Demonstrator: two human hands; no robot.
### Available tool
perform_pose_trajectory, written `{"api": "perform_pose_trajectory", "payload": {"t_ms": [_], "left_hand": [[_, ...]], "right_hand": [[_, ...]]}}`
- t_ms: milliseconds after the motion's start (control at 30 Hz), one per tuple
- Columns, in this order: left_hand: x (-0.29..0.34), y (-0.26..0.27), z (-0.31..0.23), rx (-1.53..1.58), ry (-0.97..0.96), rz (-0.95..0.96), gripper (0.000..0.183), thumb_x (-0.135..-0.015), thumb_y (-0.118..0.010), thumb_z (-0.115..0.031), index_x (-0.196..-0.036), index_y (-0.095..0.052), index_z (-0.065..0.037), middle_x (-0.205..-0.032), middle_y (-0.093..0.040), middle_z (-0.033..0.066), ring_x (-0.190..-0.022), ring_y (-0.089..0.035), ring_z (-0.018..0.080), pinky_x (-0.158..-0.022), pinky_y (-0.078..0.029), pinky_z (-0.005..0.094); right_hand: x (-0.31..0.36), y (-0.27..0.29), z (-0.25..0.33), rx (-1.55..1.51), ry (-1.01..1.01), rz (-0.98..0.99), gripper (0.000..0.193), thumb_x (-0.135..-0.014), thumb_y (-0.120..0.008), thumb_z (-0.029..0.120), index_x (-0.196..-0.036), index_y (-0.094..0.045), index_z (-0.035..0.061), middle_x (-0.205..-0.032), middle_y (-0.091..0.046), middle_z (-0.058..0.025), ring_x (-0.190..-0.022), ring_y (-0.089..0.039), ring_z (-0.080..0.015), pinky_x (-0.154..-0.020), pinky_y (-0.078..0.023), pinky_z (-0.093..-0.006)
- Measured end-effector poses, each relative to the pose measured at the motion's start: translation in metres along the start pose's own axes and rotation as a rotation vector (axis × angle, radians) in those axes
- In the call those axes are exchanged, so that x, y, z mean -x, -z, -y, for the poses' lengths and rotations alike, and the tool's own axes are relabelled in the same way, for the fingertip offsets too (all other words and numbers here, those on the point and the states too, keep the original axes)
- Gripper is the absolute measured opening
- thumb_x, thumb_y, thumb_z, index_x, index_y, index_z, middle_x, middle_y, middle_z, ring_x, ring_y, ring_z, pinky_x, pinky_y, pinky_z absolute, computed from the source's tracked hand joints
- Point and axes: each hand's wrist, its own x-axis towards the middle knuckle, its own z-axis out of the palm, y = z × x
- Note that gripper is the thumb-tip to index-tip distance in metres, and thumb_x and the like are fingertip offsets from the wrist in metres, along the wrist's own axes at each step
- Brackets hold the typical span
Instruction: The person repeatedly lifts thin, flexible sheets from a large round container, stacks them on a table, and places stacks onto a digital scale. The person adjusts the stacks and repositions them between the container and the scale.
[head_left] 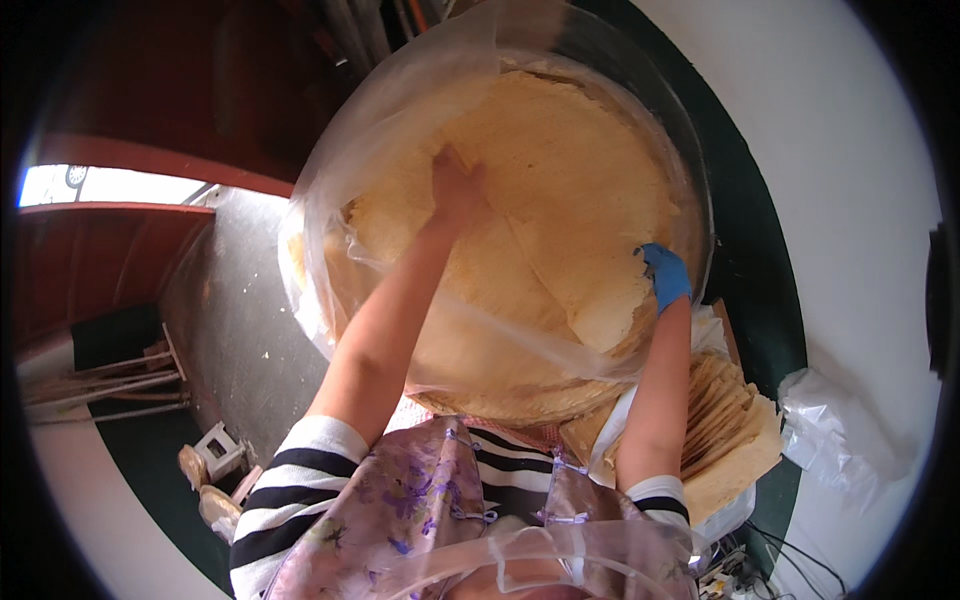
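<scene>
A wide round stack of thin tan flatbread (560, 170) fills the middle of the view, its top sheet crossed by a slanting fold or edge. My bare left hand (460, 190) reaches to the left of its centre, fingers closed on a raised crease; they look slightly blurred. On my right hand (665, 275) is a blue glove. Its fingers curl over the flatbread's ragged right edge, and the fingertips are partly hidden. Translucent plastic sheeting (395, 120) wraps around the stack's left and far sides and crosses its near part.
Folded flatbread sheets (725, 420) stand in a pile by my right forearm. A crumpled clear plastic bag (835, 425) lies against the white wall (840, 150). At left are a small white stool (218, 450), a metal rack (110, 385) and grey floor (240, 290). Cables (790, 555) run at lower right.
</scene>
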Motion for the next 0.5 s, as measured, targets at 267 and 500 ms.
{"api": "perform_pose_trajectory", "payload": {"t_ms": [267, 500], "left_hand": [[-0.086, -0.024, 0.015, 0.293, 0.526, 0.349, 0.048, -0.074, -0.069, -0.023, -0.112, -0.057, 0.004, -0.111, -0.060, 0.0136, -0.096, -0.058, 0.0230, -0.080, -0.046, 0.0328], [0.027, 0.044, -0.128, 0.702, -0.066, 0.490, 0.026, -0.076, -0.059, -0.011, -0.097, -0.062, 0.004, -0.089, -0.066, 0.0091, -0.079, -0.061, 0.0134, -0.066, -0.049, 0.0288]], "right_hand": [[0.125, -0.125, 0.025, 0.817, 0.809, -0.025, 0.075, -0.075, -0.070, 0.026, -0.138, -0.034, 0.0041, -0.138, -0.039, -0.0193, -0.124, -0.040, -0.0318, -0.102, -0.034, -0.0418], [0.119, -0.161, -0.021, 0.742, 0.633, -0.261, 0.088, -0.068, -0.075, 0.030, -0.139, -0.030, 0.0061, -0.142, -0.032, -0.0174, -0.130, -0.030, -0.0359, -0.108, -0.021, -0.0506]]}}
